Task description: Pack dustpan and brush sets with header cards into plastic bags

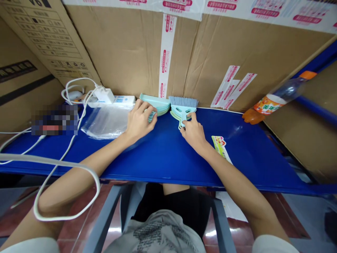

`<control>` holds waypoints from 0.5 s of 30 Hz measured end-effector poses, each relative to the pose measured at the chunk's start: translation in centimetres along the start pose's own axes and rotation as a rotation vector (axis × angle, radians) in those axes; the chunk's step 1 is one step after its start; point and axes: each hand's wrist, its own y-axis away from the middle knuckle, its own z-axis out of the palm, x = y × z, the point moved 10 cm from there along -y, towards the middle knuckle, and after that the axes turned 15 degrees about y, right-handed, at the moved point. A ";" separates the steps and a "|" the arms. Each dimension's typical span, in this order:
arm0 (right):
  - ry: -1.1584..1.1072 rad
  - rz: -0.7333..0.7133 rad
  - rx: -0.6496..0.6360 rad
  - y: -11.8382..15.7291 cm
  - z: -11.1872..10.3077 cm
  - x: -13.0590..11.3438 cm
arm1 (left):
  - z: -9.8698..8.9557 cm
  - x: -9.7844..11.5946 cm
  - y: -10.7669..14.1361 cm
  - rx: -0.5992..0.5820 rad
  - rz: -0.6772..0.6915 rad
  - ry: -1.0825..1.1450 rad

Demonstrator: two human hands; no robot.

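Observation:
A stack of small light-green dustpans (163,103) lies at the back of the blue table, against the cardboard. My left hand (140,119) reaches over its near left part, fingers curled round the handle area, which the hand partly hides. Just right of it sits a stack of small hand brushes (180,109), pale blue-green with grey bristles pointing to the back. My right hand (193,133) closes its thumb and fingers on the handle of the top brush. A sheaf of clear plastic bags (105,121) lies under and left of my left wrist.
A white power strip (122,100) with a plugged-in adapter (104,95) stands at the back left. White cables (65,149) loop over the left side and my left forearm. An orange drink bottle (273,102) leans at the right; a printed label strip (221,147) lies beside my right forearm.

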 end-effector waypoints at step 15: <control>-0.106 -0.128 -0.017 -0.9 2.5 -0.2 | 4.6 -6.3 1.3 -0.251 -0.201 0.126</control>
